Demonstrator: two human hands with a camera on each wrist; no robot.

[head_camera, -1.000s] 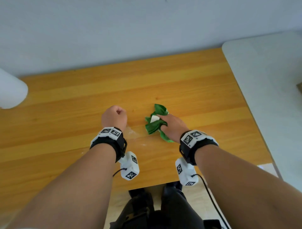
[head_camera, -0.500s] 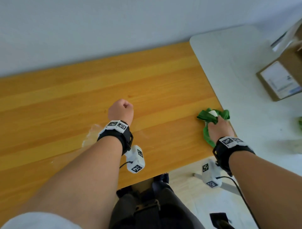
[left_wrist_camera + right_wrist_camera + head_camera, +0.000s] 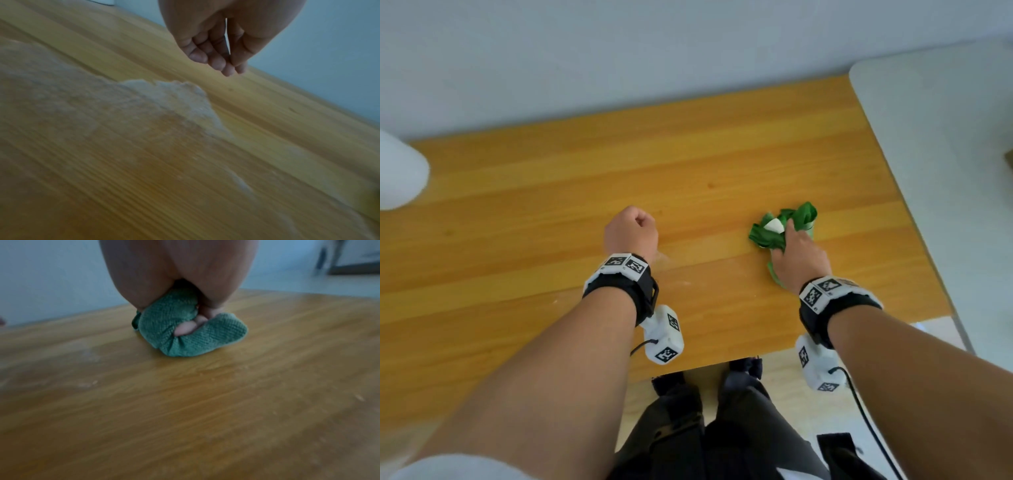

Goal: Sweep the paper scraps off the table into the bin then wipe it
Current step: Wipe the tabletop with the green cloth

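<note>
My right hand (image 3: 792, 246) grips a crumpled green cloth (image 3: 782, 224) and presses it onto the wooden table (image 3: 551, 205), right of centre. In the right wrist view the cloth (image 3: 185, 331) bunches round my curled fingers (image 3: 186, 328), touching the wood. A white bit of paper (image 3: 774, 226) shows in the cloth's folds. My left hand (image 3: 631, 233) is a closed fist held over the table's middle, holding nothing; its curled fingers (image 3: 213, 58) hang just above the wood. A pale smeared patch (image 3: 164, 97) lies on the table beneath the left wrist.
A grey-white table (image 3: 945, 154) adjoins the wooden one on the right. A white rounded object (image 3: 397, 174) sits at the far left edge. A pale wall runs behind. The table's front edge is close to my legs (image 3: 705, 428).
My right hand has drawn the cloth back left from the table's right edge toward the middle, after sweeping it out there from the centre. The left fist has stayed in place.
</note>
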